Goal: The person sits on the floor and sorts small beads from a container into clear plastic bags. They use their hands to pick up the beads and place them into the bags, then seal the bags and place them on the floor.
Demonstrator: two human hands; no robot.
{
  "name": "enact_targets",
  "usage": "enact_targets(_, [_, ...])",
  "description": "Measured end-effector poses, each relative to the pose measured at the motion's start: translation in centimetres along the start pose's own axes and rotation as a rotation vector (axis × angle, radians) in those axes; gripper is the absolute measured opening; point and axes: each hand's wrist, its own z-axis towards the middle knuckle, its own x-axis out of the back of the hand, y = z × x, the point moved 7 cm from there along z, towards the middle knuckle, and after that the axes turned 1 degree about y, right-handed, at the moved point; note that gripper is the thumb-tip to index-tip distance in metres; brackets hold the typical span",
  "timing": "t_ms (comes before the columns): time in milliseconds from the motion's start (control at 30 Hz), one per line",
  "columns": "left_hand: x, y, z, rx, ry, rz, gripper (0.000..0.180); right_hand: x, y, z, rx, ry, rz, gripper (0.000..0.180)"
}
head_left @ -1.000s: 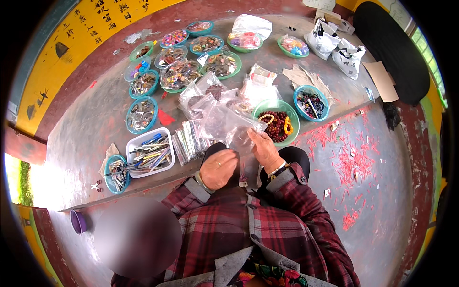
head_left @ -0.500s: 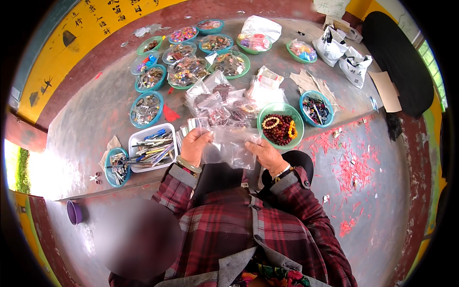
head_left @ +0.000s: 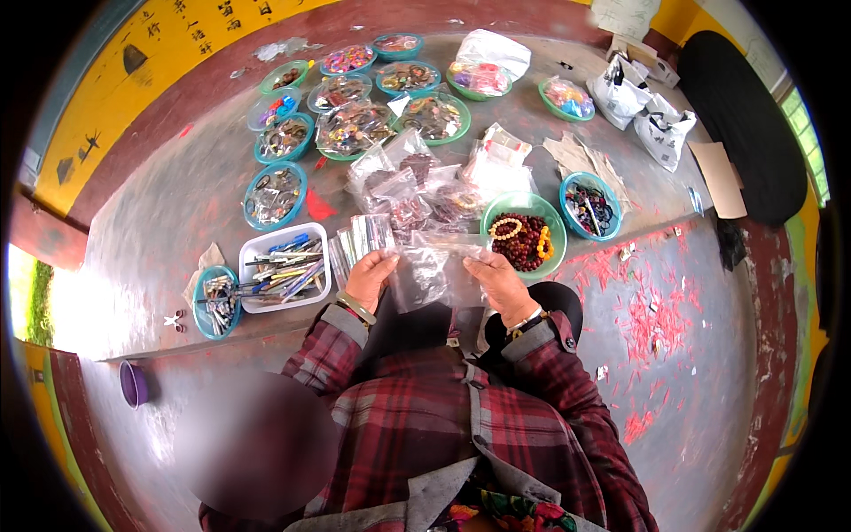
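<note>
My left hand [head_left: 370, 277] and my right hand [head_left: 498, 282] hold the two side edges of a clear plastic bag [head_left: 434, 270], stretched flat between them above the near edge of a grey ledge [head_left: 151, 257]. Just beyond my right hand stands a green bowl of brown and yellow bead bracelets [head_left: 523, 238]. A row of small clear packets [head_left: 359, 239] lies just beyond my left hand. A heap of clear bags with dark items [head_left: 417, 182] sits behind the held bag.
A white tub of pens [head_left: 282, 266] and a small teal bowl [head_left: 215, 301] sit left of my hands. Several teal and green bowls of trinkets [head_left: 355, 124] fill the far ledge. White bags [head_left: 647, 106] lie far right. A purple cup [head_left: 133, 383] stands on the floor at left.
My hands rose from near my lap to the ledge edge and spread apart, pulling the clear bag open and flat between them.
</note>
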Motion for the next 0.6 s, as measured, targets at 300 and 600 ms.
enact_targets(300, [13.4, -4.9, -0.1, 0.133, 0.433, 0.349, 0.019, 2.2, -2.6, -1.2, 0.191, 0.067, -0.62, 0.021])
enact_targets(600, [16.3, -7.6, 3.4, 0.091, 0.531, 0.784, 0.031, 2.3, -1.7, -1.9, 0.002, 0.126, -0.328, 0.016])
